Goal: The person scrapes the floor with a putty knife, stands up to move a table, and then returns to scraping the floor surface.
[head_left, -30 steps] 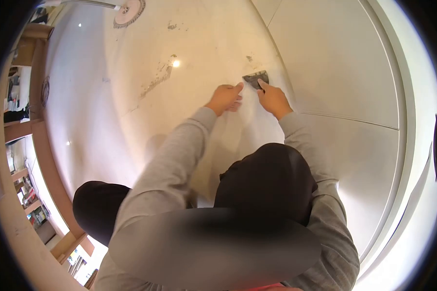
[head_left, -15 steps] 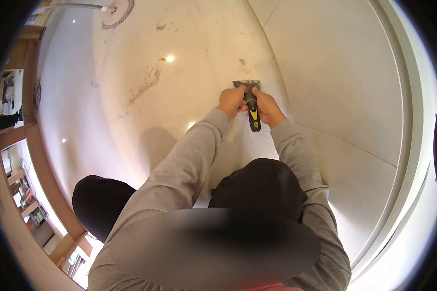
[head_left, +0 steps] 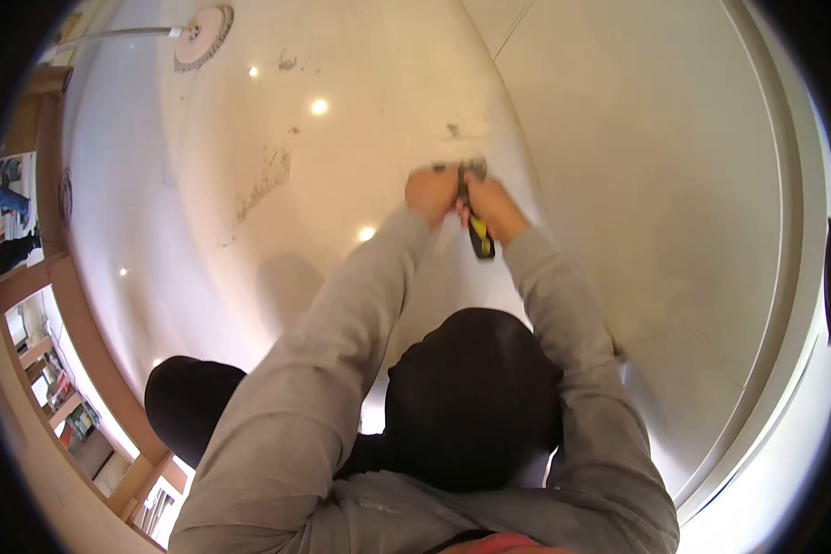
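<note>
Both hands grip one black and yellow scraper (head_left: 481, 238), its blade end pointing away from me against the pale, smooth surface (head_left: 360, 120). My left hand (head_left: 431, 193) closes round the head end from the left. On the right side of the tool, my right hand (head_left: 496, 210) is closed on it, with the lower handle sticking out below. The blade is partly hidden by my fingers and slightly blurred. Just beyond it lies a small dark mark (head_left: 452, 130) on the surface.
Dark rough patches (head_left: 266, 187) mark the surface at the left. A round fringed pad on a pole (head_left: 203, 39) is at the upper left. Brown wooden framing (head_left: 92, 346) runs down the left edge. Large pale panels (head_left: 646, 166) stand at the right, and my black-clad knees are below.
My hands and the scraper have shifted slightly left, and the tool has tilted. The view has moved a little, and my knees and lap show more fully.
</note>
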The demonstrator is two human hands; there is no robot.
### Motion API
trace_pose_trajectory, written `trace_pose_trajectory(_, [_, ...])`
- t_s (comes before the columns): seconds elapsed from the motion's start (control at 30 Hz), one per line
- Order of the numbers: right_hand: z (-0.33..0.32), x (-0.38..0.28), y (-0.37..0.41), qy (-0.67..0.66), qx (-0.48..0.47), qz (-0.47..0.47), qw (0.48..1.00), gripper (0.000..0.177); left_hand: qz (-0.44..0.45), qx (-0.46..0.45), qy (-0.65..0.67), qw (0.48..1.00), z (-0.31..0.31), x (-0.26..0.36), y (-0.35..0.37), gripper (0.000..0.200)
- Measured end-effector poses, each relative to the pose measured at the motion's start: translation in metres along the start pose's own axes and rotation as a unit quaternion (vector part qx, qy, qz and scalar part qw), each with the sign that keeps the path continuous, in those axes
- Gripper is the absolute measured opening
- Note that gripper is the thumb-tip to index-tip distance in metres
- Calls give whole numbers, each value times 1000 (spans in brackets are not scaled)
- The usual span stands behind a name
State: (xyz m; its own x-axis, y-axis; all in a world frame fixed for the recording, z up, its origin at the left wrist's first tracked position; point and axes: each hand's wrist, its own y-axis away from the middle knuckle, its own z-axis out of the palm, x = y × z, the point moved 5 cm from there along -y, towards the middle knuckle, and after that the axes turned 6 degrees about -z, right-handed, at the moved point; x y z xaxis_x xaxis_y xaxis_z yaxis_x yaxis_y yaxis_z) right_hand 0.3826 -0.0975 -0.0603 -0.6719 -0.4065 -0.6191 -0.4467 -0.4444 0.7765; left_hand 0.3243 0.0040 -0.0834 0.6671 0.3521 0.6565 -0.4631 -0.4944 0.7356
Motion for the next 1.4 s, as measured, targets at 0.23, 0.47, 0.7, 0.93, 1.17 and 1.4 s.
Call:
trace_pose_trajectory(0.23, [8,-19,-21,21,-13,-19,999,37,-47,-10,49,998,-6,14,-13,46])
trace_pose_trajectory(0.47, [13,-41,-42,33,-25,36,998,28,6,-26,47,999,-7,20,-39,45])
trace_pose_trajectory(0.7, [21,-25,-26,84,-31,20,996,36,7,68,28,997,-9,-42,-75,30])
trace_pose_trajectory(0.93, [28,-15,-9,91,-33,19,995,35,120,155,-144,970,-30,-3,-21,30])
trace_pose_trajectory(1.17, [33,-24,-37,81,-79,-20,993,33,65,-53,-140,987,-29,19,-32,41])
trace_pose_trajectory(1.4, [40,-49,-56,120,-86,-55,988,36,-17,49,-67,996,-40,48,-37,43])
